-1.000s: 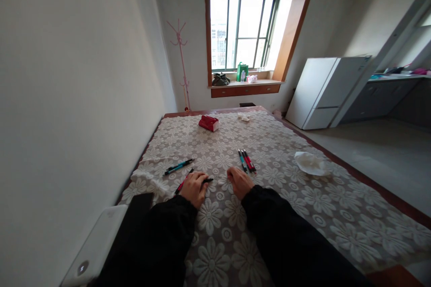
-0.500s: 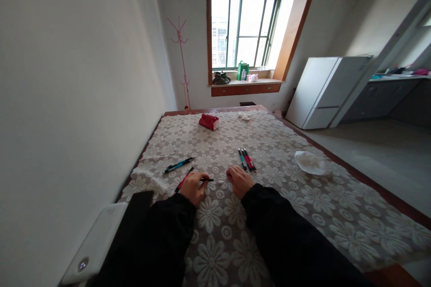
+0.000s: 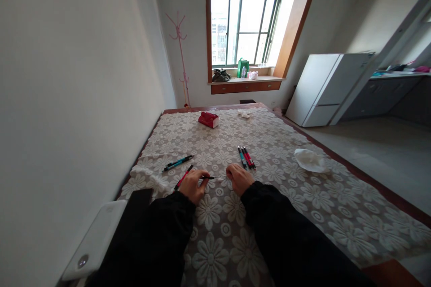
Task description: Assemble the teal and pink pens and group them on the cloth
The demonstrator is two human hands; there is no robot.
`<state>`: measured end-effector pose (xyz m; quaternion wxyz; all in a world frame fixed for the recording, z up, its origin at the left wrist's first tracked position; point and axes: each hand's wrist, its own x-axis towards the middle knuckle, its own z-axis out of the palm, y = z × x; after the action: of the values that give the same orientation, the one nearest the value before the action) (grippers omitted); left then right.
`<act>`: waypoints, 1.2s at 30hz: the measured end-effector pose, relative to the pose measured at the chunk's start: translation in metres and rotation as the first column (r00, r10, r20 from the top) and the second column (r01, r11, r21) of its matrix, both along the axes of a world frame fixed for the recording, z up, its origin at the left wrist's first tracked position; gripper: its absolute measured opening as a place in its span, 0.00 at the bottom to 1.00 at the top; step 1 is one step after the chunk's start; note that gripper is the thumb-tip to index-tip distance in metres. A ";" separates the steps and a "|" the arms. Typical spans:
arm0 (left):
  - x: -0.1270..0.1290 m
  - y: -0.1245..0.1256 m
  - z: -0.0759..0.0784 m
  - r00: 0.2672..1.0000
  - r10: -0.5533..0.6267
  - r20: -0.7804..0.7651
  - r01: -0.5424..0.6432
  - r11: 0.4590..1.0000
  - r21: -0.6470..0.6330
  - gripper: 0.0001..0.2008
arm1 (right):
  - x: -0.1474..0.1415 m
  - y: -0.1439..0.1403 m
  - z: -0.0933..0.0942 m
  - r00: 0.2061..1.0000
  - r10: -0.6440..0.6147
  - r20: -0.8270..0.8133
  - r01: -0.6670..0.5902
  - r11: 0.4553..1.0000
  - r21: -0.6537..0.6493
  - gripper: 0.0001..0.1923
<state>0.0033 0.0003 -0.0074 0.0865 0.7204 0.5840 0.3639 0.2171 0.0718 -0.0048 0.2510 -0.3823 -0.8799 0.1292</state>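
Note:
My left hand point(image 3: 194, 184) is closed, pinching a slim black pen part point(image 3: 209, 178) that points right, low over the patterned tablecloth point(image 3: 210, 258). Opposite it, my right hand point(image 3: 239, 179) is curled shut; whatever its fingers hold is hidden or too small to name. A thin, pale line shows in the short gap between the hands. Just beyond the left hand lies a red and black pen point(image 3: 183, 176), partly covered by it. Blue and black pens point(image 3: 178, 163) rest farther left. Past the right hand, several blue and red pens point(image 3: 247, 158) lie side by side.
A red tissue pack point(image 3: 208, 119) sits toward the table's far end. Crumpled white paper point(image 3: 310, 160) lies on the right. At the near left are a white device point(image 3: 96, 240) and a dark flat object point(image 3: 139, 197). A wall point(image 3: 84, 76) borders the left side.
The whole view has shifted slightly as the camera tilted down. Both hands keep nearly the same place and grip.

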 end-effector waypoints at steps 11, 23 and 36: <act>-0.002 0.001 -0.002 0.999 0.050 0.000 -0.050 0.999 -0.020 0.08 | 0.001 0.001 0.000 1.000 -0.015 -0.001 0.015 1.000 -0.018 0.08; 0.004 0.000 -0.001 0.996 -0.090 0.016 0.091 0.992 -0.085 0.10 | -0.004 -0.003 -0.003 0.989 0.140 -0.058 -0.140 0.990 -0.011 0.05; 0.006 -0.005 0.004 0.988 -0.149 -0.035 0.147 0.988 -0.038 0.10 | -0.004 -0.007 0.002 0.962 0.175 -0.208 -0.175 0.984 0.019 0.18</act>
<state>0.0095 -0.0047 -0.0030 0.1149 0.7670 0.5368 0.3322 0.2136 0.0646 -0.0027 0.3296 -0.2874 -0.8790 0.1901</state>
